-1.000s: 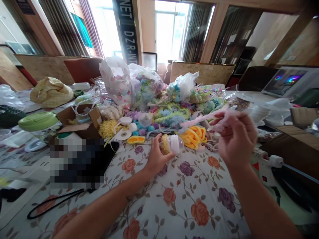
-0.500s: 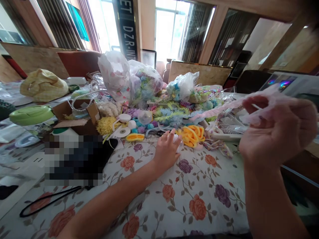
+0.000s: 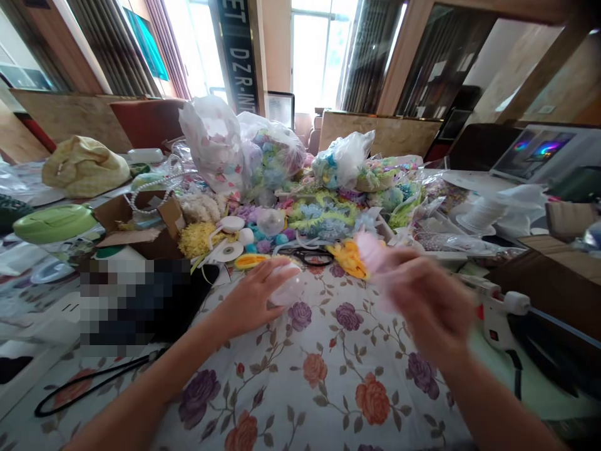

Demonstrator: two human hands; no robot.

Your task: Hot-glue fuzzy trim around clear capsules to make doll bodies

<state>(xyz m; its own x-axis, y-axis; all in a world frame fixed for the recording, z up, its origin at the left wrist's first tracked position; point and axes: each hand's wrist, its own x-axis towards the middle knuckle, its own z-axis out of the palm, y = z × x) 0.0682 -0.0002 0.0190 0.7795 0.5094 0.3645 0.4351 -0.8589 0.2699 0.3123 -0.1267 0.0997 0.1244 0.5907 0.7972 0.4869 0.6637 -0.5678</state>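
My left hand [image 3: 246, 299] is curled around a clear, whitish ball [image 3: 287, 289] on the flowered cloth. To its right, my right hand [image 3: 432, 307] is smeared by motion, with a sheer pale pink ribbon [image 3: 370, 249] bunched at its fingers. The ribbon passes in front of a heap of fuzzy orange-yellow cord [image 3: 348, 258]. Between the hands and farther back lies a pair of black-handled scissors [image 3: 315, 257]. A small yellow bundle [image 3: 252, 261] rests just beyond my left fingers.
Pompoms, trims and plastic bags [image 3: 213, 147] pile up at the back. On the left are an open cardboard box [image 3: 131, 235], a green-lidded container [image 3: 54, 223] and a black strap [image 3: 94, 382]. A white-and-black glue gun [image 3: 498, 313] stands at right beside a brown box [image 3: 558, 263].
My right hand has come down and left from the raised right side, bringing the pink ribbon along. My left hand has moved left and nearer with the clear ball, uncovering the scissors.
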